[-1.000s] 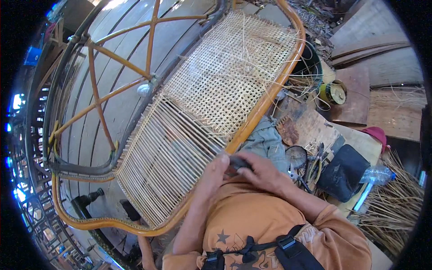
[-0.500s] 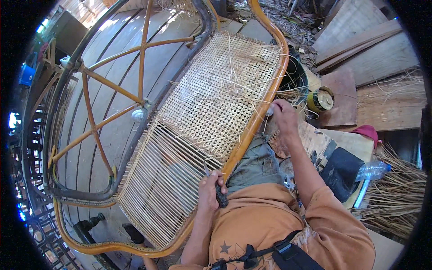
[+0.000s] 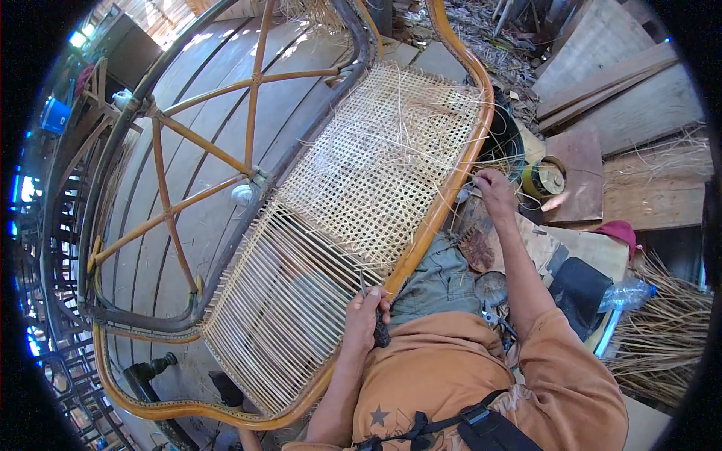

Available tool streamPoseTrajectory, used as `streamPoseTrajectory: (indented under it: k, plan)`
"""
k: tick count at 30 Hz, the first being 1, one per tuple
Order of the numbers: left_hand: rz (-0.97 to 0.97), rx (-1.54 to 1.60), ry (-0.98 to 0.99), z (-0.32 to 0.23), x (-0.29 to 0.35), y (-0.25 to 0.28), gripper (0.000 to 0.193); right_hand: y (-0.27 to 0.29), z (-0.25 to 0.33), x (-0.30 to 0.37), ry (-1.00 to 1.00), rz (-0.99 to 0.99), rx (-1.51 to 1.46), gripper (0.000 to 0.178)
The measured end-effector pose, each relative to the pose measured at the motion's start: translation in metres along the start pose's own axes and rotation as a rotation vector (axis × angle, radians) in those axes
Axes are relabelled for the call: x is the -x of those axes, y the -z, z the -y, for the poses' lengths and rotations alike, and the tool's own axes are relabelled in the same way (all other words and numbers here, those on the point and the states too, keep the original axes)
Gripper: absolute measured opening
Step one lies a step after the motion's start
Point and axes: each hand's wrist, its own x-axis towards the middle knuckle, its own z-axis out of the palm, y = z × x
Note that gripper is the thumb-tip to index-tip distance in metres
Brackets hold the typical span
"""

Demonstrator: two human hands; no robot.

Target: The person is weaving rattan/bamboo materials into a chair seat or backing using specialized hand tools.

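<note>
A long curved rattan frame lies across my lap, its panel partly filled with woven cane webbing. The nearer part has parallel cane strands with open gaps. My left hand is closed round the dark handle of an awl, its thin metal point upward beside the frame's near rail, by the edge of the weave. My right hand is off the frame's right side, thumb and fingers pinched together. A thin cane strand seems to run from the webbing to its fingertips.
Beyond the panel, a rattan piece with crossed poles rests on grey floorboards. At right are a dark bucket, a yellow-green tin, wooden boards, a plastic bottle, a red cap, pliers and cane bundles.
The whole view has shifted slightly, so the scene sits farther right. My right hand has drawn a little away from the rail. The left hand keeps its grip on the awl.
</note>
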Motion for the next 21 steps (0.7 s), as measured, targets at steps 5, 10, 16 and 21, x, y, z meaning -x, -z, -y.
streamPoseTrajectory:
  k: [5,10,16,21]
  plan:
    - [0.001,-0.029,0.001,-0.004,-0.002,-0.003,0.019,0.016,0.001,0.015,0.208,0.123,0.277,0.021]
    - [-0.012,-0.033,-0.001,-0.005,-0.001,-0.001,0.02,0.006,0.048,0.008,0.218,0.06,0.139,0.029]
    - [-0.017,-0.053,0.036,-0.003,-0.001,-0.005,0.02,-0.064,0.107,-0.015,0.205,0.111,0.492,0.035]
    - [-0.039,-0.066,0.023,-0.004,0.0,-0.007,0.019,-0.123,0.124,0.008,0.358,0.459,0.665,0.027]
